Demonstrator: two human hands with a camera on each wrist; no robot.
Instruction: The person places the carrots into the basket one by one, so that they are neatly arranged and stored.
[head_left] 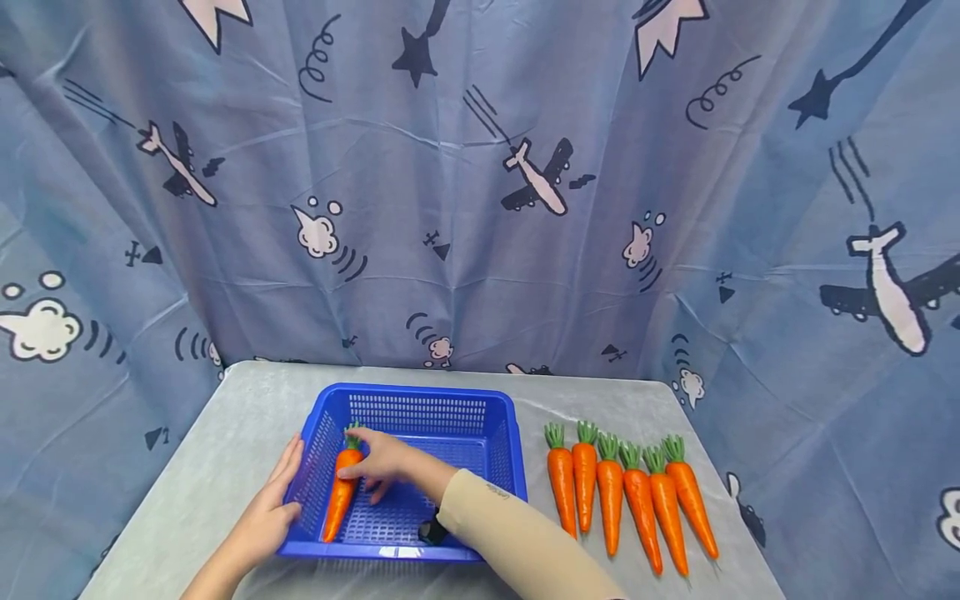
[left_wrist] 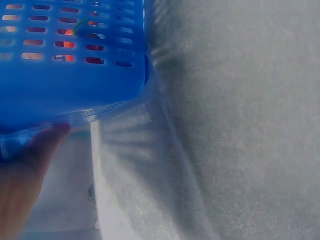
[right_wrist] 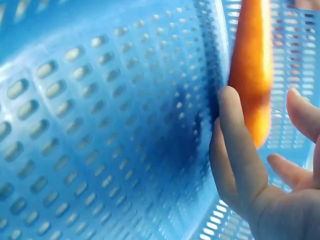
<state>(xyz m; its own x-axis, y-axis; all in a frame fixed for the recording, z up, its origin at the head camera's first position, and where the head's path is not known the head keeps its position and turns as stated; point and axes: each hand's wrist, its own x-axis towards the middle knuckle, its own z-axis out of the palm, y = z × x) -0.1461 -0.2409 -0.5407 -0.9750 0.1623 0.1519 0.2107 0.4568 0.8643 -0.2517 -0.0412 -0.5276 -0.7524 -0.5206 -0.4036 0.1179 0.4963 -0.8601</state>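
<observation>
A blue plastic basket with slotted walls stands on the table. Inside it, along the left wall, lies an orange carrot with its green top pointing away. My right hand reaches over the carrot's upper part, fingertips at its green top and side. In the right wrist view, extended fingers overlap one edge of the carrot, and the other digits stand apart from it. My left hand rests against the basket's left side with straight fingers; its thumb lies at the rim.
Several carrots lie side by side on the white-covered table, right of the basket, green tops pointing away. A blue patterned curtain hangs behind and at both sides. A small black device sits by the right wrist.
</observation>
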